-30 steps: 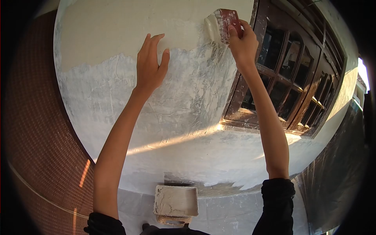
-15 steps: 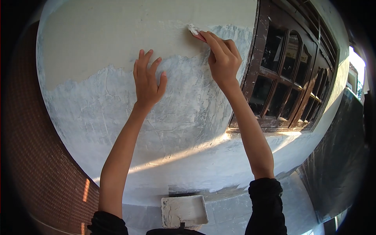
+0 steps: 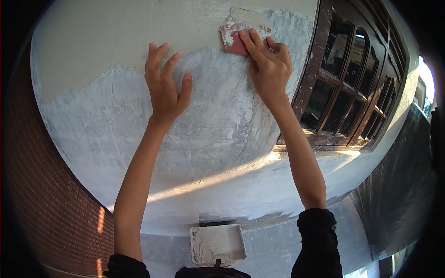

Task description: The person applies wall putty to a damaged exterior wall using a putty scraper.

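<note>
My right hand point(image 3: 271, 69) grips a reddish putty scraper point(image 3: 235, 42), its blade smeared with pale putty and laid broad against the wall. The fingers press on its face near the window side. Around it the wall point(image 3: 181, 134) shows two coats: a smooth cream layer point(image 3: 106, 37) above, with a ragged lower edge, and patchy grey-white below. My left hand point(image 3: 164, 85) is raised at the wall to the left, fingers spread, with nothing in it, overlapping the edge of the cream layer.
A brown wooden window point(image 3: 347, 78) with glass panes stands right of my right hand. Below, a tray of putty point(image 3: 218, 243) rests on the grey tiled floor point(image 3: 273, 243). A brown woven panel point(image 3: 60, 199) borders the left side; a dark sheet point(image 3: 389, 185) leans at the right.
The scraper has turned from edge-on to broad against the wall, and fresh putty shows around its top. My left hand has shifted slightly left and up in view.
</note>
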`<state>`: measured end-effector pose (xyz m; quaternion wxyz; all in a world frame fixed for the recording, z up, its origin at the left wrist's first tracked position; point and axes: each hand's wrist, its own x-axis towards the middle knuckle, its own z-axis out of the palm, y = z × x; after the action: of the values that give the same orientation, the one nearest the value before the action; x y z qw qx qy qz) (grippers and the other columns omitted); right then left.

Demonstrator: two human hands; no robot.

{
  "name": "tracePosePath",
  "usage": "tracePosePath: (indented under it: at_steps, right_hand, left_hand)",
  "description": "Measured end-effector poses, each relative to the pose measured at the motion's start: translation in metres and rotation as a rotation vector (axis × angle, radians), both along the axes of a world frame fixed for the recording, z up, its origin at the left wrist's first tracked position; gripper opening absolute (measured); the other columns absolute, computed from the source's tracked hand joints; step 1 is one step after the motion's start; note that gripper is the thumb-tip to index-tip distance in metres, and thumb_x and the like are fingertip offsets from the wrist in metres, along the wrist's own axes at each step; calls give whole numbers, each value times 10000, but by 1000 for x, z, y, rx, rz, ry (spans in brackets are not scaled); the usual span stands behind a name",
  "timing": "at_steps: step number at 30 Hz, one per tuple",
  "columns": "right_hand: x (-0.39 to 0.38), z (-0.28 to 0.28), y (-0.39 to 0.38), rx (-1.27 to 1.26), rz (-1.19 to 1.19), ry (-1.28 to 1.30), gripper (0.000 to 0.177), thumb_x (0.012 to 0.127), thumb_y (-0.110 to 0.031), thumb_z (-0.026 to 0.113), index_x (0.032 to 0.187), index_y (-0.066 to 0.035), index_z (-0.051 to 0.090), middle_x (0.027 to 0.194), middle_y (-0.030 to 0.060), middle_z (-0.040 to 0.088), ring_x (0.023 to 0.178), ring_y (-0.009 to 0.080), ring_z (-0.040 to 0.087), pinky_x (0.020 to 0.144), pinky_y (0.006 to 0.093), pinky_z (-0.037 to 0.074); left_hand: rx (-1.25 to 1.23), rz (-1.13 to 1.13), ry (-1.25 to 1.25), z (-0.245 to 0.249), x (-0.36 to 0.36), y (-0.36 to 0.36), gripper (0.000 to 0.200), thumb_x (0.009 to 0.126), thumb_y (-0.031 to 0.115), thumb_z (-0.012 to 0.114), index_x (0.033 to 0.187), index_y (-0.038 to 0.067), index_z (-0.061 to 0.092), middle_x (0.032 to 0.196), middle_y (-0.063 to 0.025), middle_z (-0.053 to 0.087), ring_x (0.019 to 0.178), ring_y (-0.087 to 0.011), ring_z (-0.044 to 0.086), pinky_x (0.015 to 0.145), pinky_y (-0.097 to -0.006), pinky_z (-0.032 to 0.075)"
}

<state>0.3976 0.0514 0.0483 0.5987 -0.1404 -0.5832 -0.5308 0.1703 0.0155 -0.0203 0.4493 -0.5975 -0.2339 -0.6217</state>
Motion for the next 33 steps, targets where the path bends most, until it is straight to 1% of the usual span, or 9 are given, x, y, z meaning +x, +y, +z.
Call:
tracePosePath:
  at_steps: [3,13,15,19,22,24,29,31,33]
  right_hand:
    - [4,-3,-3,-53,-46,-3,521,679,-16,701,1127,-281,722,1136,-58,704,906,222,612,807,314,447]
    - [-1,-27,-18,-164,-83,68,450,739,-66,704,1126,-293,720,1128,-56,706,902,242,596,794,321,436]
    - [-2,-33,-20,-221,-50,75,452,736,-74,708,1128,-296,720,1130,-56,706,912,246,593,797,322,435]
    - [-2,-47,-29,-313,-64,91,455,739,-80,706,1140,-294,715,1128,-50,706,916,250,590,811,326,440]
    - [-3,-60,-30,-339,-37,107,457,739,-76,705,1141,-292,715,1132,-49,704,922,251,588,814,329,445]
    - [-1,-68,-32,-363,-29,107,458,736,-73,704,1138,-291,717,1137,-50,702,925,250,587,814,330,448]
    - [3,-112,-49,-472,-61,78,487,711,-36,702,1132,-279,722,1141,-54,701,934,243,579,827,340,452]
    - [11,-113,-78,-482,-69,43,480,707,-3,690,1125,-235,725,1103,-37,715,881,239,590,805,339,472]
    - [24,-102,-100,-629,94,20,433,718,21,675,1098,-178,731,1027,-15,731,778,220,598,734,315,501]
  left_hand:
    - [16,2,8,0,-1,1,456,920,154,536,1324,70,342,1442,-188,339,1426,-398,184,1125,-538,175]
    - [37,-43,-8,1,0,3,472,930,140,516,1347,84,301,1420,-205,325,1413,-413,202,1124,-541,198]
    - [78,-106,-32,2,0,7,407,914,193,541,1276,75,399,1403,-172,364,1407,-391,233,1104,-534,228]
    - [59,-96,-56,-1,1,4,399,919,195,536,1277,79,401,1404,-169,359,1409,-391,230,1103,-535,232]
    - [9,-70,-49,-3,3,0,453,925,126,509,1336,81,324,1414,-200,335,1411,-420,213,1119,-536,203]
    - [16,-74,-56,-3,4,3,406,917,195,543,1288,92,415,1395,-159,373,1401,-393,257,1085,-528,249]
    - [9,-9,-40,0,9,-5,399,917,179,546,1289,90,428,1385,-168,392,1386,-401,290,1073,-529,260]
    - [2,13,-11,2,11,-12,397,920,159,542,1287,71,420,1385,-179,394,1384,-411,289,1079,-524,250]
    - [9,34,15,8,13,-16,385,914,174,558,1272,81,451,1368,-172,418,1379,-398,307,1066,-527,270]
